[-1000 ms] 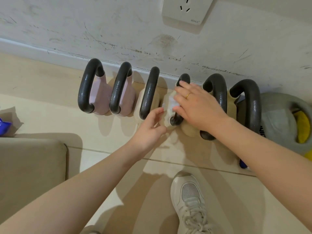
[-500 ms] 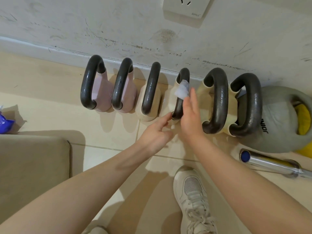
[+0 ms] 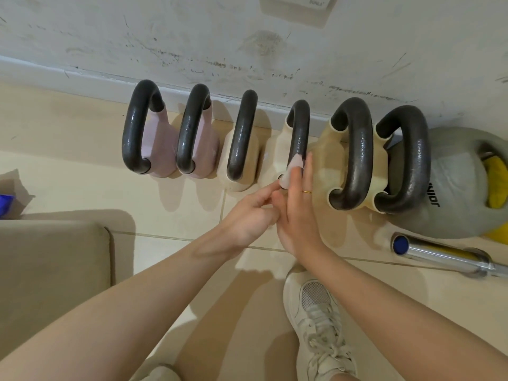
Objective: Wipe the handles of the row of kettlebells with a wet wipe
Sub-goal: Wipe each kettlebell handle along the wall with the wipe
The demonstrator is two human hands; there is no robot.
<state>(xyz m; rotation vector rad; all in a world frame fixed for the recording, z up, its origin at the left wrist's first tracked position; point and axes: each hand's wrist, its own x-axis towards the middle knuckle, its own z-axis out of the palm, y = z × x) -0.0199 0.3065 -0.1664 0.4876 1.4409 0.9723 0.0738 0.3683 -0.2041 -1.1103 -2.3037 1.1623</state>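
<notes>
A person's right hand [image 3: 298, 215], fingers straight and together, presses a wet wipe [image 3: 292, 171] against the near end of the fourth handle [image 3: 299, 130] in a row of six kettlebells [image 3: 242, 149] standing on the tiled floor [image 3: 82, 188] along the foot of a scuffed white wall [image 3: 192, 37]. The left hand [image 3: 248, 213] reaches in beside it, its fingers loosely extended, fingertips touching the wipe's lower edge. Two kettlebells at the left of the row are pink, the others cream. A grey kettlebell [image 3: 453, 193] lies at the right end, near a chrome bar [image 3: 439, 255]. A white sneaker [image 3: 316, 317] stands below the hands.
</notes>
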